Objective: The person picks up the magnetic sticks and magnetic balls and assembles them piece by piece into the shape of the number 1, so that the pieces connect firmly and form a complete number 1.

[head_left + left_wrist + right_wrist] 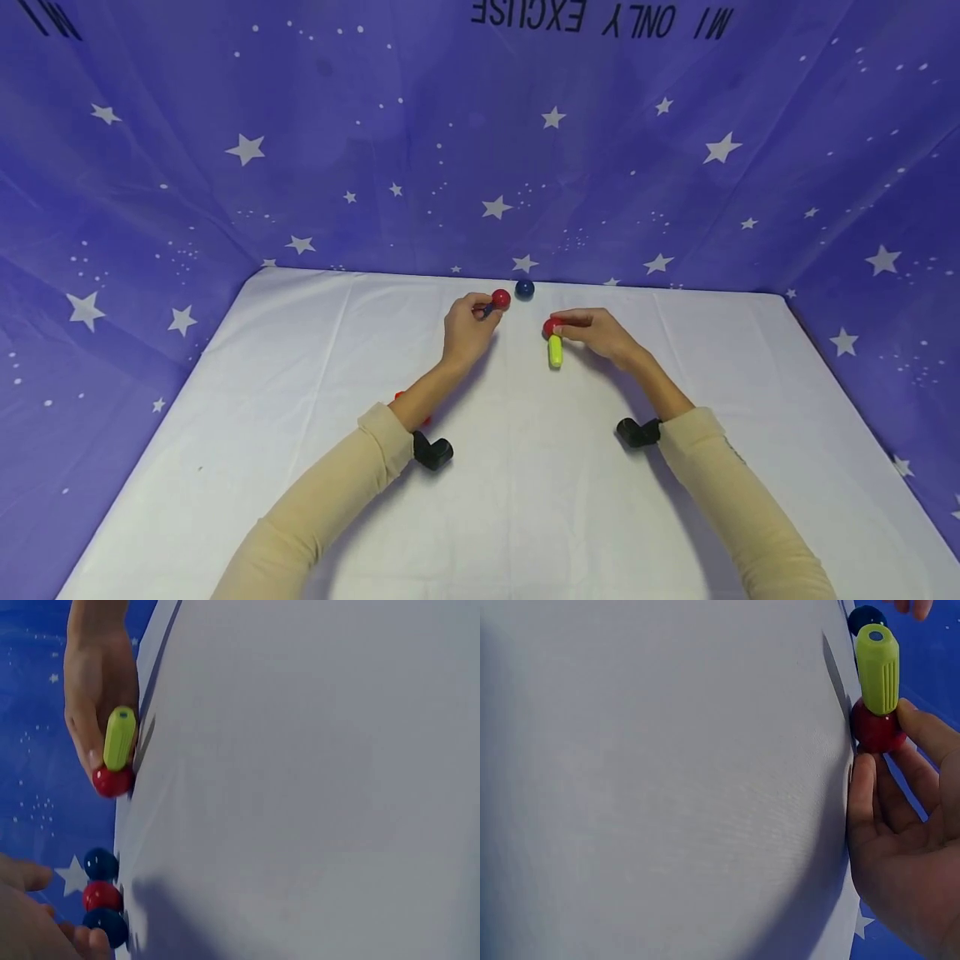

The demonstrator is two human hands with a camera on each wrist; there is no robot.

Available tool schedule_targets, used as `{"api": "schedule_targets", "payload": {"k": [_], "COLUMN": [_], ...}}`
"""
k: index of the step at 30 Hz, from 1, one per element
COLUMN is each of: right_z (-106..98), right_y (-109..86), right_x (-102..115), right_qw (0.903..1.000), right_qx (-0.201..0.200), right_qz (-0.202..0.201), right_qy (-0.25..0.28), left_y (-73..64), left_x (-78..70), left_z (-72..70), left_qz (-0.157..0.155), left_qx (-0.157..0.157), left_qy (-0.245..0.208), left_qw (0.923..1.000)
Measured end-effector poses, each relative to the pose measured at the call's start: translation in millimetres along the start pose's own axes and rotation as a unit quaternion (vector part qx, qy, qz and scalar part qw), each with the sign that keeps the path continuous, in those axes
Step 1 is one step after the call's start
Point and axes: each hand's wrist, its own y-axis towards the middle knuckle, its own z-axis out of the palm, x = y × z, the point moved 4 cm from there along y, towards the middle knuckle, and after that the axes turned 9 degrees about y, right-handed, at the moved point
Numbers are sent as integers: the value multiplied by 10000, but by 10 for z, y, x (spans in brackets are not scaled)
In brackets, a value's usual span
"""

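My right hand [592, 329] pinches a red ball [876, 727] between thumb and fingertips, low over the white tabletop. A yellow-green ridged rod [878, 671] with a hole in its end sticks out from that ball. My left hand [467, 329] is at the far side of the table, fingers bent beside a dark blue rounded piece [109, 927]. In the left wrist view its thumb stands apart from this piece, and fingertips cover part of it. Next to it lie another red ball [501, 298] and a dark blue ball [524, 289], in a row.
Orange-red pieces [401, 396] show partly from under the left forearm. Black wrist mounts [432, 451] hang inside both sleeves. Behind the white table [510, 500] hangs a purple-blue cloth [420, 150] with white stars, meeting its far edge.
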Motion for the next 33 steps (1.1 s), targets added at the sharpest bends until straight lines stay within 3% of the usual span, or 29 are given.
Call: {"api": "schedule_targets", "payload": {"k": [6, 20, 33], "right_z": [1, 1, -10], "right_y": [-16, 9, 21], "right_x": [6, 1, -6], "right_qw": [10000, 9997, 9998], "right_qx": [51, 107, 108], "right_qz": [30, 148, 162], "right_qy": [77, 143, 86], "left_y": [94, 259, 239], "left_x": [62, 183, 202], "left_z": [-13, 52, -5], "left_qz": [-226, -514, -671], "left_qx": [129, 466, 293], "left_qy": [392, 620, 446], "left_qw": [9989, 9957, 9963]}}
